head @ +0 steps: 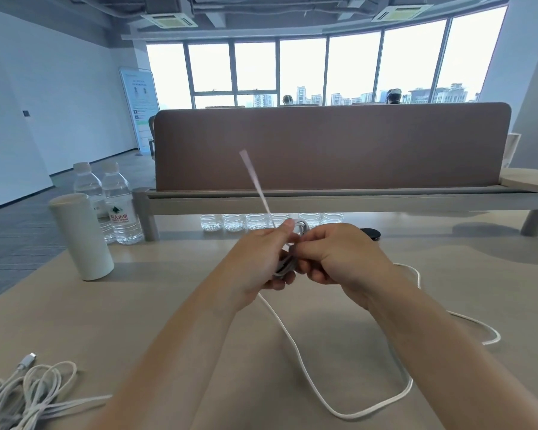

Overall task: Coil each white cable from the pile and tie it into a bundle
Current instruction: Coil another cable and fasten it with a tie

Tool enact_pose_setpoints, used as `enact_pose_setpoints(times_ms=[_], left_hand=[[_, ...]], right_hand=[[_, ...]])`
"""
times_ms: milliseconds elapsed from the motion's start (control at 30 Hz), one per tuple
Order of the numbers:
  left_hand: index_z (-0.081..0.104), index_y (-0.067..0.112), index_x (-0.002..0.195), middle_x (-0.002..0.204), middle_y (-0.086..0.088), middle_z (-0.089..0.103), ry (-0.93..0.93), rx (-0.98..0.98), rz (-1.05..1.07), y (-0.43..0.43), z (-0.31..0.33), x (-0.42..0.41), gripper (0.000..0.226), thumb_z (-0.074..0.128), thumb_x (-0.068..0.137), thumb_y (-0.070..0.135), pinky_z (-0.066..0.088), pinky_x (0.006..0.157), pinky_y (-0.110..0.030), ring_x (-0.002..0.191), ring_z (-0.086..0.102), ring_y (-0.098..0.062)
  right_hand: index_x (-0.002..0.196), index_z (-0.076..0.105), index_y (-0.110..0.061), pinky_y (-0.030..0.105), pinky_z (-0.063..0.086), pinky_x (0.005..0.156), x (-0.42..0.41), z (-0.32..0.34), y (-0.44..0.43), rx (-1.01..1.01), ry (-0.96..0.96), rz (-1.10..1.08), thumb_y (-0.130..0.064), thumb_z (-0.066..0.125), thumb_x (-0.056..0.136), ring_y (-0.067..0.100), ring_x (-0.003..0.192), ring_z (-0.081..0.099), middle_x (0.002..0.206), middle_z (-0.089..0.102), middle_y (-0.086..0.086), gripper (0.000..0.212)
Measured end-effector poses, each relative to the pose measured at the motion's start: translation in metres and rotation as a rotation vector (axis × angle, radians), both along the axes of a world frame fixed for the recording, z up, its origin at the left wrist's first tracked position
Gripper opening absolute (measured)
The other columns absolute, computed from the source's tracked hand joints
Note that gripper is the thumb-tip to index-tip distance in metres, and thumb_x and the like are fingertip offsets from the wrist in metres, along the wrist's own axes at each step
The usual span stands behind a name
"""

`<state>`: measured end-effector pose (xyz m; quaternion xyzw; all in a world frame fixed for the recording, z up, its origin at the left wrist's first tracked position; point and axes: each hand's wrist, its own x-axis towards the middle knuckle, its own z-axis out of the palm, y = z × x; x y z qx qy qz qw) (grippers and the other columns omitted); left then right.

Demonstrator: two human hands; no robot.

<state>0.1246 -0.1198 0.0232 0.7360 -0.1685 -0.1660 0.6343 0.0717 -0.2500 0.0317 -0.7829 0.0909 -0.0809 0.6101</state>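
Note:
Both hands meet above the middle of the table around a small coil of white cable (288,264). My left hand (263,259) grips the coil, its thumb up against the loops. My right hand (336,252) pinches the coil from the right side. A white tie strip (257,183) sticks up and away from the coil, blurred. The uncoiled rest of this cable (348,414) hangs down from the hands and loops across the table (174,305) to the right. A pile of tangled white cables (22,395) lies at the near left corner, one connector showing.
A white cylindrical cup (81,237) stands at the left, with two water bottles (118,203) behind it. A raised shelf with a brown divider panel (330,147) crosses the back; more bottles (271,220) sit under it. A dark object (371,233) lies behind my right hand.

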Motion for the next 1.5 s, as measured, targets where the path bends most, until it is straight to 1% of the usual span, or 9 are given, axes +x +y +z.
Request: enact_pose_setpoints(times_ms=[167,500,667,833,967,1067,1233,1367,1500], left_hand=[[0.068,0.017,0.115,0.067,-0.006,0.066,-0.025,0.004,0.039,0.002,-0.001,0.004,0.04,0.044,0.105,0.047,0.043,0.053,-0.023,0.057,0.055,-0.02],[0.064,0.011,0.11,0.068,-0.009,0.069,0.042,-0.015,0.013,0.002,-0.002,0.005,0.043,0.046,0.104,0.049,0.041,0.052,-0.024,0.057,0.055,-0.022],[0.066,0.009,0.11,0.066,-0.009,0.067,0.023,-0.023,0.01,0.003,-0.004,0.006,0.045,0.046,0.104,0.048,0.04,0.049,-0.022,0.057,0.055,-0.022],[0.068,0.01,0.106,0.07,-0.009,0.068,-0.07,0.056,-0.001,0.005,-0.005,0.007,0.044,0.044,0.105,0.046,0.04,0.051,-0.022,0.056,0.053,-0.02],[0.067,0.013,0.108,0.076,-0.014,0.072,-0.113,0.103,-0.02,0.005,-0.004,0.005,0.043,0.045,0.104,0.048,0.04,0.051,-0.024,0.057,0.053,-0.021],[0.066,0.014,0.108,0.078,-0.014,0.073,-0.152,0.163,-0.035,0.004,-0.004,0.003,0.041,0.044,0.104,0.048,0.04,0.051,-0.024,0.057,0.053,-0.02],[0.067,0.011,0.098,0.078,-0.009,0.076,-0.221,0.325,-0.05,0.0,-0.006,0.001,0.046,0.041,0.105,0.048,0.043,0.052,-0.024,0.056,0.055,-0.018],[0.064,0.014,0.088,0.078,-0.009,0.076,-0.229,0.354,-0.058,-0.001,-0.008,0.001,0.043,0.04,0.106,0.043,0.043,0.052,-0.024,0.055,0.053,-0.018],[0.065,0.009,0.102,0.075,-0.009,0.075,-0.18,0.323,-0.078,0.002,-0.006,0.002,0.041,0.041,0.106,0.042,0.041,0.048,-0.023,0.054,0.053,-0.018]], right_hand=[[0.084,0.07,0.004,0.024,0.044,0.053,0.002,-0.003,-0.001,0.032,0.027,0.016,-0.016,0.069,0.091,0.015,0.048,0.049,0.062,0.062,0.007,0.021],[0.081,0.07,-0.002,0.024,0.039,0.053,0.003,-0.003,-0.002,0.001,0.046,0.024,-0.008,0.061,0.09,0.014,0.048,0.044,0.064,0.059,0.01,0.014],[0.085,0.069,0.006,0.026,0.041,0.055,0.002,-0.003,-0.003,-0.021,0.043,0.037,-0.007,0.061,0.09,0.015,0.048,0.046,0.063,0.061,0.009,0.016],[0.095,0.071,-0.002,0.027,0.05,0.058,-0.008,0.011,-0.011,-0.202,0.103,0.157,-0.028,0.06,0.098,0.023,0.063,0.071,0.078,0.077,0.009,0.028],[0.094,0.068,-0.005,0.029,0.045,0.056,-0.011,0.019,-0.026,-0.315,0.082,0.048,-0.034,0.057,0.099,0.023,0.059,0.07,0.076,0.077,0.007,0.032],[0.084,0.068,-0.003,0.029,0.039,0.054,-0.007,0.02,-0.029,-0.205,-0.058,-0.084,-0.039,0.057,0.098,0.019,0.05,0.055,0.067,0.073,0.007,0.04],[0.077,0.069,-0.003,0.024,0.034,0.043,-0.014,0.027,-0.017,0.063,-0.017,0.072,-0.064,0.055,0.09,0.02,0.046,0.046,0.064,0.065,0.017,0.065],[0.087,0.07,0.004,0.026,0.035,0.05,-0.017,0.025,-0.018,-0.028,-0.004,0.166,-0.038,0.069,0.091,0.019,0.049,0.049,0.066,0.066,0.013,0.042],[0.079,0.069,0.0,0.029,0.039,0.055,-0.014,0.023,-0.022,-0.114,-0.05,0.138,-0.013,0.068,0.09,0.017,0.051,0.053,0.064,0.065,0.01,0.017]])
